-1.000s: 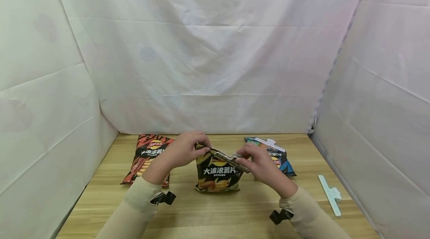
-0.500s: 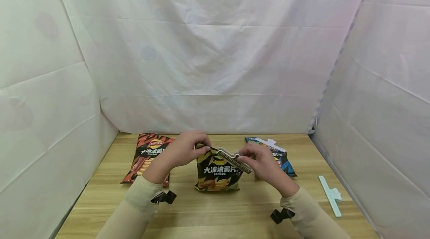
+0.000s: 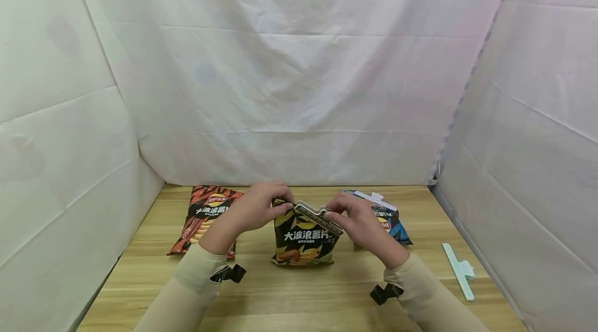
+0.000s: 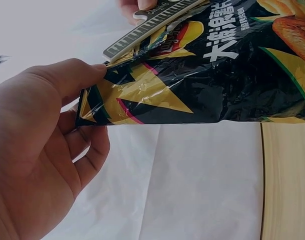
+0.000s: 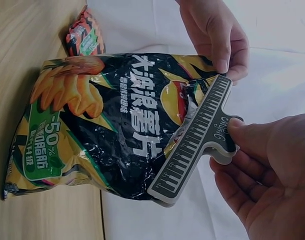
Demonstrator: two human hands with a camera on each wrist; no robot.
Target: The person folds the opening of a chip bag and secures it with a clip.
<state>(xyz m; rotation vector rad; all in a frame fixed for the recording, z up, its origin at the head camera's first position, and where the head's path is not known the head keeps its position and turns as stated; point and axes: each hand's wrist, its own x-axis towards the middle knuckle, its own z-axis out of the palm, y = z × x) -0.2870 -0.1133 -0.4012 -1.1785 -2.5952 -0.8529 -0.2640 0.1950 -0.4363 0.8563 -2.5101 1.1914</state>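
Note:
A black and yellow chip bag (image 3: 303, 244) stands upright on the table in the middle of the head view. My left hand (image 3: 259, 207) pinches its top left corner between thumb and fingers, as the left wrist view shows close up. Across the bag's top lies a long dark bag clip (image 5: 195, 140) with a piano-key pattern and a pale edge. My right hand (image 5: 272, 170) grips the clip's handle with thumb on one side and fingers on the other. The clip slants down to the right, one end close to my left thumb (image 4: 87, 75).
A red chip bag (image 3: 205, 218) lies at the left. At the right back lies a blue chip bag (image 3: 394, 225) with a white clip (image 3: 376, 200) across its top. A pale mint clip (image 3: 460, 272) rests near the table's right edge. White cloth surrounds the table.
My right hand has shifted slightly left with the clip, which now sits nearer my left fingers and over the bag's top. My left hand and the bag have hardly moved.

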